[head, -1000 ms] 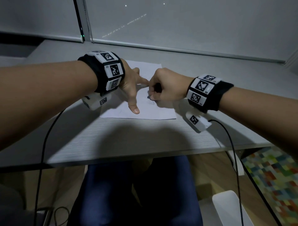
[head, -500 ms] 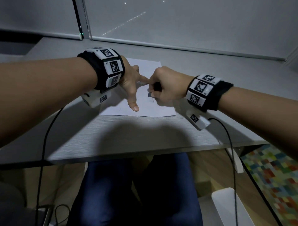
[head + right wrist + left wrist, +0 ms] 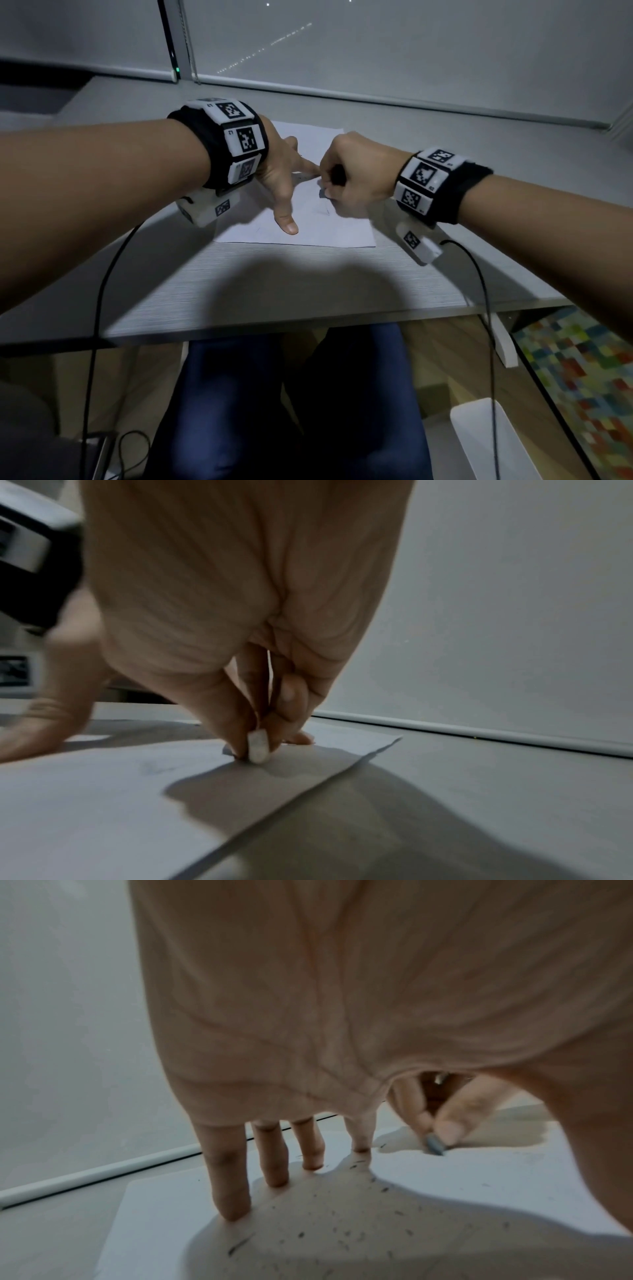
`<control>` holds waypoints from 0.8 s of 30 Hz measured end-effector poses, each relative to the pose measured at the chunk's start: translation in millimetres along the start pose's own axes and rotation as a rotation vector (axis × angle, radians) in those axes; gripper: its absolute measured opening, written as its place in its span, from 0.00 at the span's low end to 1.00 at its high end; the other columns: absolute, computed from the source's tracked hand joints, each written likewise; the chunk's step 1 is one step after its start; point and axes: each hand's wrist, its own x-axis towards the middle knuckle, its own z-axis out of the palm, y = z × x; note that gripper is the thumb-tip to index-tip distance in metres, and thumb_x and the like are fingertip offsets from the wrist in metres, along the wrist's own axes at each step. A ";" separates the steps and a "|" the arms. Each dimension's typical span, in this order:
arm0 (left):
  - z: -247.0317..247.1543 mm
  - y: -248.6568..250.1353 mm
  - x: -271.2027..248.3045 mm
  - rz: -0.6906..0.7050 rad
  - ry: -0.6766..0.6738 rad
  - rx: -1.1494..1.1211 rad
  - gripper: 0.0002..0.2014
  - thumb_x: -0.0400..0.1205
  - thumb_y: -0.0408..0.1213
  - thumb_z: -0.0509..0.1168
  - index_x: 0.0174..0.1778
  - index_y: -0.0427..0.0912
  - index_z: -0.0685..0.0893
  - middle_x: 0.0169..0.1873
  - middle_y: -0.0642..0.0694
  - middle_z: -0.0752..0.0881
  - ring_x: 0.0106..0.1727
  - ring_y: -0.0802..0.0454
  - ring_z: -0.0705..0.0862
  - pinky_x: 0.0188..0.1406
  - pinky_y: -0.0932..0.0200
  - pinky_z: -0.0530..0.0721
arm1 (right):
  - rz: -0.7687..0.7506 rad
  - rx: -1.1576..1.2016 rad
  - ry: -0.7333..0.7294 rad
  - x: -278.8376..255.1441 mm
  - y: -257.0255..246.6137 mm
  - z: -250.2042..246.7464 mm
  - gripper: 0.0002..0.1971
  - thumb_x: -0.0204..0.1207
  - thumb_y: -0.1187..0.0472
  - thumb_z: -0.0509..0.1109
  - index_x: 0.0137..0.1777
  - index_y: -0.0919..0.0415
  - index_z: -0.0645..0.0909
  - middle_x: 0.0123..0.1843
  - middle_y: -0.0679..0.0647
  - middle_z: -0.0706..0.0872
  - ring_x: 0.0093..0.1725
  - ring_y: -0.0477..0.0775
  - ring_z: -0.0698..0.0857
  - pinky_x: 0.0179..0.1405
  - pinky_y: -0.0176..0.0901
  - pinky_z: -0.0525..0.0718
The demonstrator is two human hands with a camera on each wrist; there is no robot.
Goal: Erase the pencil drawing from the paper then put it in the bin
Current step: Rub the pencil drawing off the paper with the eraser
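A white sheet of paper [image 3: 342,229] lies flat on the grey desk [image 3: 274,291]. My left hand [image 3: 284,178] presses it down with straight, spread fingers [image 3: 229,1185]. My right hand [image 3: 349,178] pinches a small white eraser [image 3: 257,746] between thumb and fingers, its tip on the paper [image 3: 103,804]. In the left wrist view the eraser [image 3: 434,1144] touches the sheet just beyond my index finger, and dark eraser crumbs [image 3: 342,1229] lie scattered over the paper [image 3: 479,1172]. Faint pencil lines [image 3: 323,212] show beside the right hand.
A white bin [image 3: 489,442] stands on the floor under the desk's right side. Black cables [image 3: 99,308] hang from both wrist units over the desk's front edge. A window blind's bottom rail [image 3: 376,97] runs along the back of the desk. A colourful rug [image 3: 582,370] lies at the right.
The right hand with the eraser has shifted slightly on the paper in a rubbing motion. The left hand stays pressed on the sheet.
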 end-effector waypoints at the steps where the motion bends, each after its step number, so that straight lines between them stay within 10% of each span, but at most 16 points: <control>1: 0.7 -0.3 1.2 -0.002 -0.001 -0.008 0.69 0.56 0.73 0.83 0.90 0.76 0.49 0.65 0.46 0.63 0.81 0.33 0.68 0.64 0.40 0.74 | 0.025 -0.007 0.024 3.9 1.9 0.9 0.08 0.73 0.63 0.72 0.35 0.58 0.90 0.38 0.47 0.95 0.33 0.30 0.89 0.42 0.43 0.93; 6: -0.2 0.8 0.8 -0.004 0.003 0.010 0.69 0.54 0.75 0.82 0.89 0.77 0.50 0.64 0.45 0.63 0.79 0.33 0.70 0.62 0.40 0.75 | 0.012 -0.049 0.031 2.7 2.8 2.8 0.06 0.73 0.60 0.73 0.37 0.57 0.90 0.35 0.49 0.93 0.37 0.52 0.92 0.43 0.52 0.94; 12: -0.4 1.5 -2.2 0.006 -0.013 0.006 0.70 0.45 0.78 0.80 0.86 0.81 0.55 0.64 0.45 0.64 0.77 0.34 0.71 0.59 0.40 0.76 | -0.145 0.040 -0.099 -14.9 -3.6 -0.1 0.04 0.76 0.65 0.78 0.42 0.64 0.91 0.40 0.48 0.95 0.36 0.26 0.88 0.39 0.22 0.83; 18: 0.0 1.5 -1.4 -0.018 -0.007 0.017 0.69 0.52 0.77 0.82 0.89 0.75 0.52 0.65 0.46 0.64 0.77 0.34 0.71 0.68 0.37 0.78 | -0.083 0.022 0.034 -1.4 1.9 3.0 0.06 0.76 0.64 0.74 0.39 0.62 0.90 0.41 0.51 0.96 0.40 0.37 0.92 0.50 0.49 0.94; 24: 0.1 0.7 -0.5 0.002 -0.007 0.003 0.72 0.51 0.74 0.82 0.89 0.78 0.47 0.66 0.47 0.61 0.82 0.34 0.68 0.61 0.41 0.74 | -0.138 0.066 -0.138 -25.7 -3.8 -2.1 0.02 0.75 0.64 0.79 0.42 0.59 0.92 0.42 0.48 0.96 0.41 0.42 0.92 0.46 0.37 0.90</control>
